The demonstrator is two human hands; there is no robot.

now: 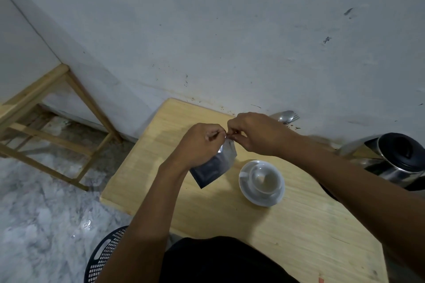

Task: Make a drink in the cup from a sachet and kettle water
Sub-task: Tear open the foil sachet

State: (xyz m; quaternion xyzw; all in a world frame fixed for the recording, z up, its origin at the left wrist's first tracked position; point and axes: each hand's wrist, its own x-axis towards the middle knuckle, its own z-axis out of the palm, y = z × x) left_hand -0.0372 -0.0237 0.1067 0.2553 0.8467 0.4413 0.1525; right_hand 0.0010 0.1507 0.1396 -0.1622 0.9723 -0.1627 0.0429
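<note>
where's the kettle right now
In the head view, the kettle stands at the far right of the table, near the wall, to the right of the cup on its saucer.

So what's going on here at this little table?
A person is making a drink and is at the sachet stage. The left hand and the right hand both pinch the top edge of a silvery sachet, held in the air above the wooden table, as if to tear it open. A white cup sits on its saucer just to the right. The steel kettle stands untouched at the far right, and a spoon lies by the wall.
</note>
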